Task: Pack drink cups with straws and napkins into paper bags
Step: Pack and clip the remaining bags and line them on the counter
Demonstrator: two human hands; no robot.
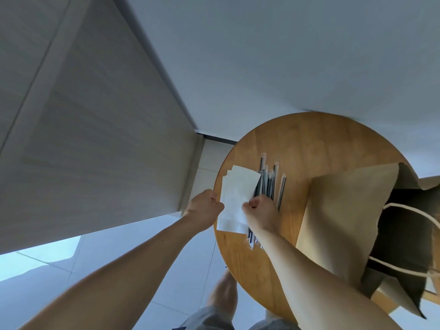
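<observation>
White napkins (pixel 234 201) lie on the wooden table (pixel 309 144), overlapping the wrapped straws (pixel 269 184); the left hand (pixel 204 208) pinches their left edge and the right hand (pixel 260 208), fingers curled, pinches the top sheet. The napkin step seems in hand: next, 1 sheet must peel free and reach the open paper bag (pixel 345 210).

Round wooden bench (pixel 297 144) against a plain white wall (pixel 262 55), grey wood-grain panel (pixel 95 127) at left, pale tiled floor (pixel 166 270), bright daylight patch (pixel 35 258) lower left.
</observation>
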